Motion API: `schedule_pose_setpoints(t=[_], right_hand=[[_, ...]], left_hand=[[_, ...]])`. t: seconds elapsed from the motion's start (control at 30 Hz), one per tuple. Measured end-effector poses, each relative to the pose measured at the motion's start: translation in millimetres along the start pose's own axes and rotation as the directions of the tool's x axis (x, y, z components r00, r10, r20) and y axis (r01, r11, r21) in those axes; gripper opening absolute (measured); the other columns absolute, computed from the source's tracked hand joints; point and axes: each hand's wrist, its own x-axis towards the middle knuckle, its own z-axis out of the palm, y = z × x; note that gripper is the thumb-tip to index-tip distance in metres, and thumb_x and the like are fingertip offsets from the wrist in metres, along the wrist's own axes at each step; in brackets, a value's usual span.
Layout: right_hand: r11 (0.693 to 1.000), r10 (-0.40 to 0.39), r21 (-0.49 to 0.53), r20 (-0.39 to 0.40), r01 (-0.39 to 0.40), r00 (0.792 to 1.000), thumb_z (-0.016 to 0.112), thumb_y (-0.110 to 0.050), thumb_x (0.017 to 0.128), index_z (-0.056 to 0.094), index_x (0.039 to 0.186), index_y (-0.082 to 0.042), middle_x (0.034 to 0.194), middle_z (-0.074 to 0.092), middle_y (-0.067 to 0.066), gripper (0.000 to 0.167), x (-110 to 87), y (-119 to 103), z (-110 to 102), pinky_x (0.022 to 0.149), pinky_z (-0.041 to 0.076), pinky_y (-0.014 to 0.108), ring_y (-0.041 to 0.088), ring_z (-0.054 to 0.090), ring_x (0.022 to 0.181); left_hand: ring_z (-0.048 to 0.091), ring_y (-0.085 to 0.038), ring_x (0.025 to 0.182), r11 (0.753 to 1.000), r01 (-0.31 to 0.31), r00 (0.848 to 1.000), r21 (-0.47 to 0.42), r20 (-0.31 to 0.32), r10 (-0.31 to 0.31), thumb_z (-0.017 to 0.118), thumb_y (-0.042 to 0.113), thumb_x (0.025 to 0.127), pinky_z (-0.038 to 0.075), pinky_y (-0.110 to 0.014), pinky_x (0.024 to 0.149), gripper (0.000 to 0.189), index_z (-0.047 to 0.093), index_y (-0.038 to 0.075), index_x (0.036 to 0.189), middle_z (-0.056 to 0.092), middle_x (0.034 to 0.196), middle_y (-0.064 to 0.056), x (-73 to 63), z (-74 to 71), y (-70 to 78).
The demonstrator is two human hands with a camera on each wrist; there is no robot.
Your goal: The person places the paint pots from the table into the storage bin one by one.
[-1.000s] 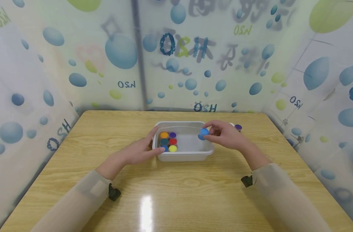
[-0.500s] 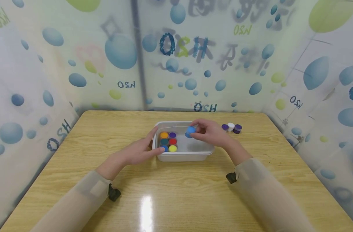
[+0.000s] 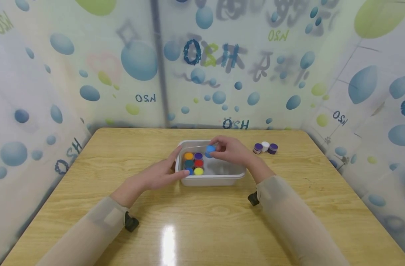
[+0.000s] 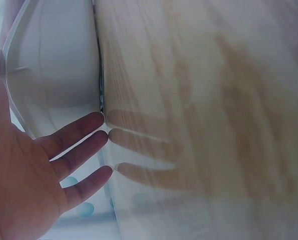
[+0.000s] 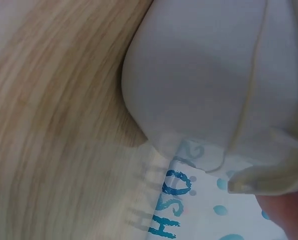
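Observation:
My right hand [image 3: 231, 150] pinches a small jar with a light-blue lid [image 3: 210, 150] between thumb and fingers, over the back half of a white plastic bin [image 3: 219, 181]. Inside the bin's left end stand several like jars in two columns: an orange [image 3: 188, 156], a purple [image 3: 198, 156], a dark green, a red [image 3: 198, 163], a blue and a yellow one [image 3: 198, 171]. My left hand [image 3: 159, 173] rests at the bin's left end, thumb over the near rim. In the left wrist view its other fingers [image 4: 81, 160] are straight, tips at the tabletop beside the bin wall.
Two purple-lidded jars [image 3: 273, 149] and a white-lidded one [image 3: 265, 146] stand on the wooden table [image 3: 122, 147] behind and right of the bin. A patterned curtain [image 3: 202, 92] rises behind the table's far edge and along both sides.
My right hand has carried the light-blue jar leftward across the bin, closer to the other jars, uncovering the jars on the table. The left hand has stayed put.

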Motion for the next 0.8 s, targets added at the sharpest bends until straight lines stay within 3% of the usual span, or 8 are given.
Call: schedule_pose_setpoints(t=[0.4,0.63,0.8], right_hand=[[0.996,0.09,0.018,0.019,-0.091,0.996,0.08,-0.031,0.103,0.071,0.131,-0.018,0.099,0.071,0.005,0.032,12.2,6.2,5.0,0.082,0.053,0.034,0.024,0.063,0.091],[0.98,0.16,-0.127,0.056,-0.152,0.986,0.08,-0.039,0.102,0.07,0.133,-0.025,0.103,0.073,0.001,0.035,15.1,5.3,9.2,0.088,0.054,0.038,0.022,0.064,0.095],[0.961,0.177,-0.231,0.076,-0.155,0.981,0.077,-0.038,0.104,0.07,0.136,-0.023,0.104,0.074,-0.001,0.036,15.3,3.9,11.5,0.088,0.055,0.037,0.019,0.066,0.093]], left_hand=[[0.065,-0.029,0.131,1.0,-0.003,1.0,0.0,0.003,0.003,0.054,0.075,0.105,0.05,-0.057,0.117,0.107,-0.008,0.029,0.178,0.053,0.164,-0.02,1.0,-0.2,0.5],[0.065,-0.028,0.13,1.0,-0.007,1.0,0.004,-0.003,0.007,0.055,0.074,0.105,0.051,-0.057,0.116,0.107,-0.008,0.029,0.178,0.054,0.163,-0.02,1.6,-0.6,-0.9],[0.065,-0.029,0.131,1.0,-0.008,1.0,0.0,0.0,0.008,0.056,0.074,0.105,0.05,-0.058,0.118,0.107,-0.008,0.03,0.178,0.052,0.165,-0.02,1.8,0.6,-0.8]])
